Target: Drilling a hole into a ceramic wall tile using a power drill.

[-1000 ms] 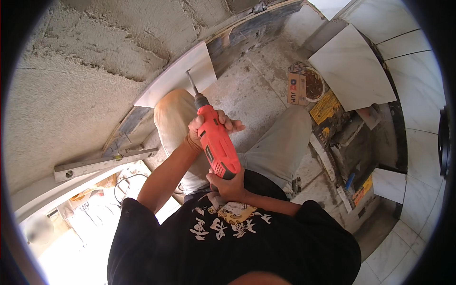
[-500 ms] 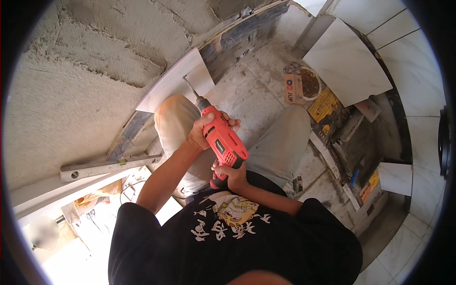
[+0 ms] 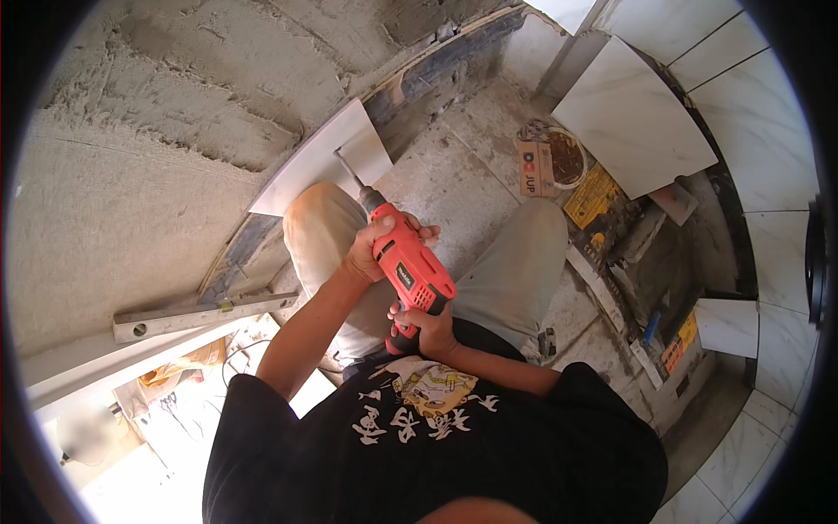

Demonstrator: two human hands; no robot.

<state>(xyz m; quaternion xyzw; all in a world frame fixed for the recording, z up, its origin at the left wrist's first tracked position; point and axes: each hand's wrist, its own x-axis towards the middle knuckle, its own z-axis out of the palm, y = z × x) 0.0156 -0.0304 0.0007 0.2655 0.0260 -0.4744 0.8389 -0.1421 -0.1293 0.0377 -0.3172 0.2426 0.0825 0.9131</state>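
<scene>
Rough grey plaster covers the wall (image 3: pixel 192 96) to the upper left of the red drill (image 3: pixel 412 262), and a dusty, stained floor (image 3: pixel 445 166) stretches above and right of it. The drill is held in front of the person's body, over the lap, its chuck end aimed up and slightly left. Its long bit (image 3: pixel 348 168) reaches across a white tile (image 3: pixel 310 166) standing against the foot of the wall, just beyond the drill; whether the tip touches that tile I cannot tell. At the drill's front half, the left hand (image 3: pixel 374 249) is closed around the casing, thumb on the near side and fingertips showing along the far edge. Below the drill's rear end, the right hand (image 3: pixel 429 330) is wrapped around the handle, fingers curled in close by the trigger; their exact pressure cannot be told. Well left of the drill and lower down lies a spirit level (image 3: pixel 202 316). Up and right of the drill, a cardboard piece (image 3: pixel 532 168) stands beside a round bucket (image 3: pixel 583 175) with brown contents, and farther right a large pale tile (image 3: pixel 633 122) leans. A blue object (image 3: pixel 652 327) sits well right of the drill, near a smaller white tile (image 3: pixel 727 327)
</scene>
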